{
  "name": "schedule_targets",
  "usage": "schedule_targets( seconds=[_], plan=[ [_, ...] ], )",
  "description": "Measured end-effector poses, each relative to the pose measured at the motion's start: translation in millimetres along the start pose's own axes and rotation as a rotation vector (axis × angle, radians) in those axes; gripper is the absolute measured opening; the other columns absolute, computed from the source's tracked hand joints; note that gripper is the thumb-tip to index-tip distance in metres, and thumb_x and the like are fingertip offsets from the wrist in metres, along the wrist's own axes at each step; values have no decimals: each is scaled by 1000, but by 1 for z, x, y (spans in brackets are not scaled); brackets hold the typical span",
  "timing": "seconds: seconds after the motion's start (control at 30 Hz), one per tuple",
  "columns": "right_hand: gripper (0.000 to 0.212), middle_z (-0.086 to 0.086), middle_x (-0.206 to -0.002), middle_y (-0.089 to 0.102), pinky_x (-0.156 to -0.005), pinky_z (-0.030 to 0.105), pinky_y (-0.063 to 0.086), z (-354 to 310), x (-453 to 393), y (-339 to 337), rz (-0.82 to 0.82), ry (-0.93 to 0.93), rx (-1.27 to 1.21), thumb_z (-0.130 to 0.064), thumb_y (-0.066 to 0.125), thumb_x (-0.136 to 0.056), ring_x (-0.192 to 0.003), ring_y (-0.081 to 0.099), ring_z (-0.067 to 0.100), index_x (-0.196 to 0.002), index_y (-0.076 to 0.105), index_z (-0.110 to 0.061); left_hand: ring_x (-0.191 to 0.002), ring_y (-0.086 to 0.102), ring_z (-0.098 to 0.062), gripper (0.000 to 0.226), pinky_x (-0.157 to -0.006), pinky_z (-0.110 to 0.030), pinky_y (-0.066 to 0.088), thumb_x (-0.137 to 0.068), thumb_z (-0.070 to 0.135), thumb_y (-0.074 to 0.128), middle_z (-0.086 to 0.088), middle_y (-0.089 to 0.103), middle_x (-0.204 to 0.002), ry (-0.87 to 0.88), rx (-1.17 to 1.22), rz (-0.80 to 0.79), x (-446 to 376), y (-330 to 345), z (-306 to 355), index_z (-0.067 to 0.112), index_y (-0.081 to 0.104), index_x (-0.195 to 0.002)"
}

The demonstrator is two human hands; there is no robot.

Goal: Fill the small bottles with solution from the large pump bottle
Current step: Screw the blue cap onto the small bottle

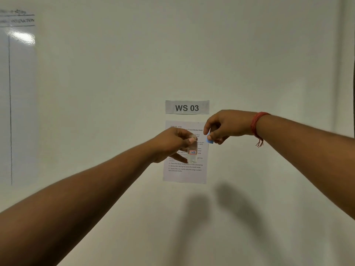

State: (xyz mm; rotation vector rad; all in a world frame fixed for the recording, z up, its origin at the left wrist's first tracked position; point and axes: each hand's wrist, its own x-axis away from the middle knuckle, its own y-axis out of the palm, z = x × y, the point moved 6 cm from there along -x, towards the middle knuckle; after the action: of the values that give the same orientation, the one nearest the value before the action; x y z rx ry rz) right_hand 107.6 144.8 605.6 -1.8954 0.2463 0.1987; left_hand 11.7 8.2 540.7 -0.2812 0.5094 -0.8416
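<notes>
My left hand [172, 144] grips a small clear bottle [192, 153] near its top and holds it upright in the air in front of the wall. The bottle carries a white label with a red border that reads 17B. My right hand [224, 126] is just to the right of it and slightly higher, pinching a small blue cap [209, 138] between thumb and fingers. The cap is apart from the bottle's neck. The large pump bottle is out of view.
A pale wall fills the view. On it hang a sign reading WS 03 [187, 107] and a printed instruction sheet [184, 173] behind my hands. A whiteboard [19, 93] hangs at the left. A red thread bracelet [257, 125] circles my right wrist.
</notes>
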Motion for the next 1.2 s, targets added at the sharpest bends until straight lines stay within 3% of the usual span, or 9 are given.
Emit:
schedule_targets(
  seconds=[0.2, 0.77, 1.0, 1.2],
  plan=[
    [20, 3, -89, 75, -80, 33, 61, -8, -3, 3, 57, -58, -8, -17, 75, -86, -75, 72, 15, -101, 64, -12, -110, 70, -31, 21, -82, -56, 62, -104, 17, 56, -17, 72, -116, -42, 52, -41, 4, 13, -14, 5, 67, -116],
    [16, -4, -94, 74, -77, 24, 59, -19, -14, 32, 31, -143, 101, -23, 75, -86, -79, 72, 9, -100, 68, -21, -112, 69, -31, 26, -86, -59, 60, -102, 18, 59, -14, 71, -115, -20, 96, -60, 0, 25, -34, 6, 65, -124],
    [15, -10, -97, 72, -73, 20, 53, -13, -16, 41, 21, -152, 116, -21, 74, -86, -78, 71, 6, -99, 68, -23, -113, 69, -29, 30, -85, -58, 61, -101, 20, 61, -11, 70, -119, 9, 88, -50, -2, 27, -42, 8, 62, -129],
    [19, -10, -102, 68, -78, 21, 54, -10, -19, 41, 27, -167, 151, -12, 72, -87, -86, 70, 9, -102, 67, -22, -110, 71, -29, 27, -84, -56, 62, -102, 21, 59, -13, 70, -120, 10, 47, -18, -8, 28, -44, 7, 65, -124]
  ],
)
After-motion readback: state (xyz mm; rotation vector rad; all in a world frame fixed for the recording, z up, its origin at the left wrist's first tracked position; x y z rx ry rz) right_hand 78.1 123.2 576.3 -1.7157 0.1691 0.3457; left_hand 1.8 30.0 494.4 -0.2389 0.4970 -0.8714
